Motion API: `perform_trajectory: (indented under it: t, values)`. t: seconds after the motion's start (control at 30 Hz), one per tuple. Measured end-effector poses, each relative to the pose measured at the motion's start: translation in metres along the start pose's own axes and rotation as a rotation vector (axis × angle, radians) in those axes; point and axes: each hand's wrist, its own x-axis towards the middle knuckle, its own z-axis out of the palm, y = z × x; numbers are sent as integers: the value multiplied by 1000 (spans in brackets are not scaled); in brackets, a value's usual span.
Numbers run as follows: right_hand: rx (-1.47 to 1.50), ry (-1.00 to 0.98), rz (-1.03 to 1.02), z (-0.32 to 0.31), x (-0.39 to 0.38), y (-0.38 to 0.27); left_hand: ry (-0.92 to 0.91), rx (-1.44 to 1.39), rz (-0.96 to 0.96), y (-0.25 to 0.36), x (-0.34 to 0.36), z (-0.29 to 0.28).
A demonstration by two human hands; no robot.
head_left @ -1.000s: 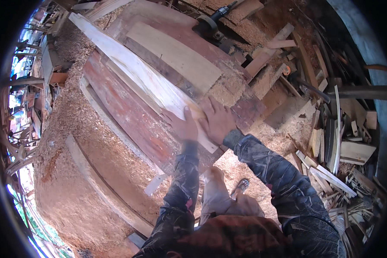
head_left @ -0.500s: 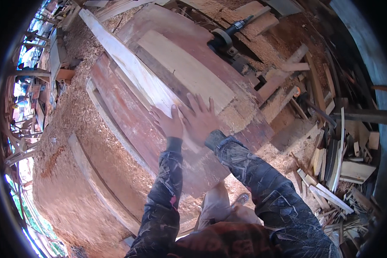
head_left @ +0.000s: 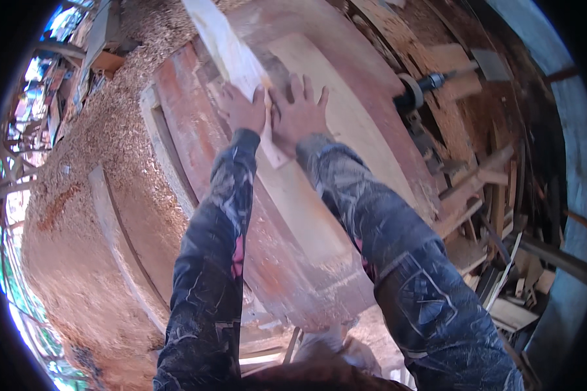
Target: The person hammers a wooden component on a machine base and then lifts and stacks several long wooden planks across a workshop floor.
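Note:
A long pale wooden plank [head_left: 231, 55] lies lengthwise on a reddish machine table [head_left: 189, 124]. My left hand [head_left: 241, 107] rests flat on the plank's near end, on its left side. My right hand [head_left: 300, 111] presses down beside it with fingers spread, at the plank's right edge and partly on a wider pale board [head_left: 346, 124] lying next to it. Neither hand grips anything. Both forearms, in dark patterned sleeves, reach in from below.
A power tool with a round disc [head_left: 414, 94] lies right of the table. Sawdust [head_left: 91, 163] covers the ground on the left. Offcuts and wood scraps [head_left: 502, 260] are piled on the right. A wooden frame edge [head_left: 120, 241] runs along the lower left.
Both hands have slid forward along the plank, away from me, and the plank has moved up the table. The view has shifted closer over the table.

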Motion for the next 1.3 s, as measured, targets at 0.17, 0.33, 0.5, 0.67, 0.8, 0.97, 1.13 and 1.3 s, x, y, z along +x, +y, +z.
perform_trajectory:
  t: [0.17, 0.33, 0.5, 0.67, 0.8, 0.97, 1.13, 1.3]
  values:
    - [-159, -13, 22, 54, 125, 14, 26, -246, 146, -12, 31, -42]
    - [-186, -40, 11, 41, 161, -34, 19, 236, -162, -141, -111, -100]
    - [-463, -379, -24, -1, 203, -93, -77, 311, -297, -179, -178, -99]
    - [-169, -552, 202, 38, 212, -69, -40, 240, -300, -180, -171, -113]
    - [-148, -69, -242, 91, 245, 8, -49, 153, -288, -173, -173, -103]
    - [211, -670, -213, 77, 234, -53, -48, 145, -309, -191, -181, -107]
    - [-881, -625, -581, -7, 156, -193, -28, 72, -290, -174, -184, -113]
    - [-796, -302, -210, -108, 9, -225, -174, 166, -244, -149, -215, -89]
